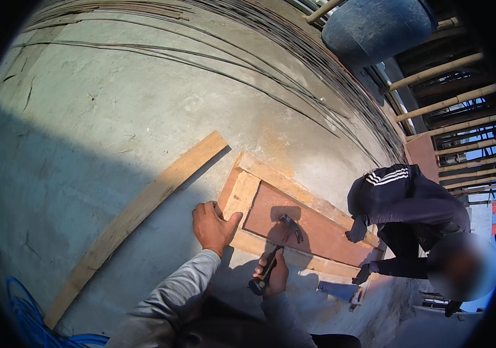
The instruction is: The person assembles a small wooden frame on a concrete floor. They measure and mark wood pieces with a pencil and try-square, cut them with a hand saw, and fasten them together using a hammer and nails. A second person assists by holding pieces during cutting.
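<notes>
Handling, judged by eye: the claw hammer (pixel 269 265) is probably head-heavy and rigid, with a dark grip that should resist slipping; best hold is low on the handle, clear of the metal head. The wooden frame (pixel 307 197), battens around a reddish-brown panel (pixel 330 236), looks stiff and fairly light for its length; the panel, if thin sheet, may flex or chip. Best hold is on the battens, at the corners or ends, not mid-panel.

Position: frame lies flat on the concrete floor (pixel 143 110), running from the left hand (pixel 212 225) away to the right, beyond the right hand (pixel 271 272). Left hand is at its near left corner, thumb on the end batten, fingers at the outer edge; firmness of grip cannot be told. Right hand is closed around the hammer handle, just on the near side of the frame; head points far, above the panel. Contact with panel: none evident.

Co-worker's dark hands (pixel 355 232) are at the frame's right end. Long plank (pixel 137 223) lies apart, left.
</notes>
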`<action>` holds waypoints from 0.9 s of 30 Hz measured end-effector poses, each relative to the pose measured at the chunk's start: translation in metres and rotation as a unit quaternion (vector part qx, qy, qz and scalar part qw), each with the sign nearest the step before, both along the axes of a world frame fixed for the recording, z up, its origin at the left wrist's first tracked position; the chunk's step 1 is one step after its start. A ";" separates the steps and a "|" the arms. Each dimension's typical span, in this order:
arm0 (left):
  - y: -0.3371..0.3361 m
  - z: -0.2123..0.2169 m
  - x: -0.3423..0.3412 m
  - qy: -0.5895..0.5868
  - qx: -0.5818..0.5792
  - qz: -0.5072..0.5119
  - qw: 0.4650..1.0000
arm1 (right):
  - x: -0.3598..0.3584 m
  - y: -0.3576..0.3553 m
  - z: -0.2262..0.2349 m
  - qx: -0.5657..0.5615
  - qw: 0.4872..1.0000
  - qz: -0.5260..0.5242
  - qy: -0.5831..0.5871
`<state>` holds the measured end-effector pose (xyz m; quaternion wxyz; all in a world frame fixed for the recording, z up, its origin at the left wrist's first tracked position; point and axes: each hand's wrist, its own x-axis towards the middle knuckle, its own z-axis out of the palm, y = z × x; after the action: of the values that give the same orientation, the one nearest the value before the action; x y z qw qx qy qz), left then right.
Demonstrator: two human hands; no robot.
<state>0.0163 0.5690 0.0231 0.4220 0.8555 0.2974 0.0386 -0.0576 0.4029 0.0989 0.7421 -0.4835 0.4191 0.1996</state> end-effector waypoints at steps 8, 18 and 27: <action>0.000 0.000 -0.001 -0.004 0.011 -0.021 1.000 | 0.004 0.012 -0.005 0.021 0.998 0.067 0.000; -0.003 -0.002 -0.002 -0.038 -0.006 0.019 0.999 | -0.001 0.014 0.005 -0.072 0.996 0.049 0.011; -0.001 -0.005 -0.001 -0.040 0.001 0.001 0.999 | -0.005 0.025 0.003 0.009 0.997 0.079 0.008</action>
<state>0.0153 0.5678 0.0185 0.4325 0.8535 0.2811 0.0734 -0.0625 0.4280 0.1019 0.7249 -0.5066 0.3842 0.2651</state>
